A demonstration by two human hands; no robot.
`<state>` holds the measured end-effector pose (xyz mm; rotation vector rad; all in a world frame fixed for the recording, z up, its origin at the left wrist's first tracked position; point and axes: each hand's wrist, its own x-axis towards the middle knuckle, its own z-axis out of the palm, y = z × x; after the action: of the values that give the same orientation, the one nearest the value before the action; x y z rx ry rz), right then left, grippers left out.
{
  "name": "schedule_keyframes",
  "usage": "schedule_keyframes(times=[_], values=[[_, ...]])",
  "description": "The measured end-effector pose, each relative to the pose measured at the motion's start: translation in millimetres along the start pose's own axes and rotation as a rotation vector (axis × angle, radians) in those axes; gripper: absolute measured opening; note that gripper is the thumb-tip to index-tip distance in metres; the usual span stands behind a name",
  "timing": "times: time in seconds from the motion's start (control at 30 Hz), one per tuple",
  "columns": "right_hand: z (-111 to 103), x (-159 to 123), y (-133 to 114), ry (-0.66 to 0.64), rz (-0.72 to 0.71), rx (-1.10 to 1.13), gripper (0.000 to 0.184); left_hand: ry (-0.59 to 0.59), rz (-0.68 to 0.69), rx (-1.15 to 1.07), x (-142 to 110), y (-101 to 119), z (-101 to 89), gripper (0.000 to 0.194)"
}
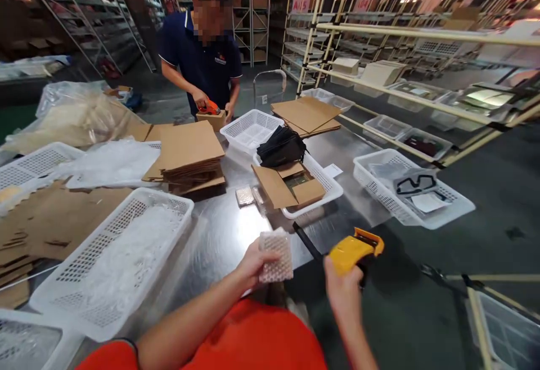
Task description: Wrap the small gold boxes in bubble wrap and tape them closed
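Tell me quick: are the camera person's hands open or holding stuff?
Left hand: closed, holding a bubble-wrapped packet.
Right hand: closed, holding a yellow tape dispenser.

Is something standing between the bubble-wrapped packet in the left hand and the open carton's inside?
Only low things: the near rim of the white basket and a folded-out flap of the carton. Nothing taller is visible before the packet.

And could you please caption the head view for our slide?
Left grip on bubble-wrapped packet, right grip on yellow tape dispenser, at a metal worktable.
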<state>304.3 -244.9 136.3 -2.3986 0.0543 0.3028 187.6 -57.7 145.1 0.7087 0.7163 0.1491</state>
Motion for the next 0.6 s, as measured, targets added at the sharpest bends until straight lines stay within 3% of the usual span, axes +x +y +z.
schedule_keyframes(times=[0.1, 0.17, 0.23, 0.3, 0.43, 0.5, 0.6], values=[[46.3, -30.3, -25.8, -0.03, 0.009, 0.166, 0.092, -0.054, -0.036, -0.051, -11.2, -18.8, 11.0, 0.051], [56.1, -33.5, -25.2, -0.059, 0.005, 0.268, 0.085, -0.12, -0.082, -0.14, -15.0, -22.2, 6.1, 0.048], [54.3, -17.7, -11.4, -0.07, -0.001, 0.331, 0.075, -0.146, -0.135, -0.208, -13.1, -19.7, -11.1, 0.042], [48.7, 16.3, 10.0, -0.061, -0.009, 0.276, 0.071, -0.07, -0.172, -0.244, -6.1, -12.1, -36.6, 0.032], [42.1, 110.9, 56.6, -0.039, -0.051, -0.149, 0.073, 0.265, -0.108, -0.232, 21.0, 18.7, -82.9, 0.005], [42.6, 157.3, 75.3, -0.068, -0.084, -0.294, 0.068, 0.407, -0.007, -0.195, 41.4, 39.7, -94.5, 0.009], [48.8, 216.8, 88.3, -0.063, -0.18, -0.363, 0.053, 0.53, 0.142, -0.147, 81.1, 72.0, -100.6, 0.012]])
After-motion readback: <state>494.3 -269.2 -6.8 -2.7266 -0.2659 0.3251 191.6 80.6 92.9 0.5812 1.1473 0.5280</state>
